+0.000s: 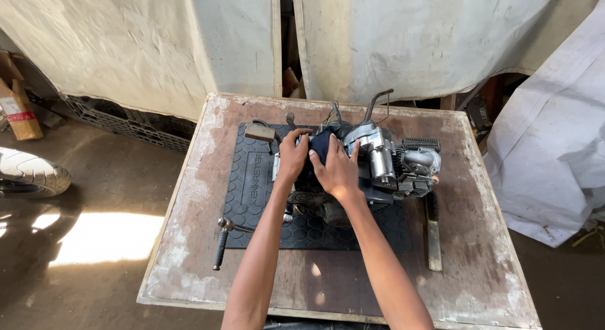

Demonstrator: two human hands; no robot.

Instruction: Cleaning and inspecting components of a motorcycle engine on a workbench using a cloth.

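Fingers (350,155) of our right hand (337,170) lay spread flat on a dark cloth (321,147), while our left hand (293,155) curled around it, pressing both against the engine (384,163), steadied on the rubber mat (252,185) covering the counter (189,242).

A worn wooden table (479,267), its brown top scuffed and blotched with white, carries a black rubber mat (252,197) that spreads out beneath the two hands where they grip. On the mat, directly under the grip and reaching out to its right, stands a small motorcycle engine (391,163). A lever with a black rubber grip (220,245) lies below and left of the grip, half off the mat's corner, and a long flat brush (433,232) lies on the bare wood to its lower right.
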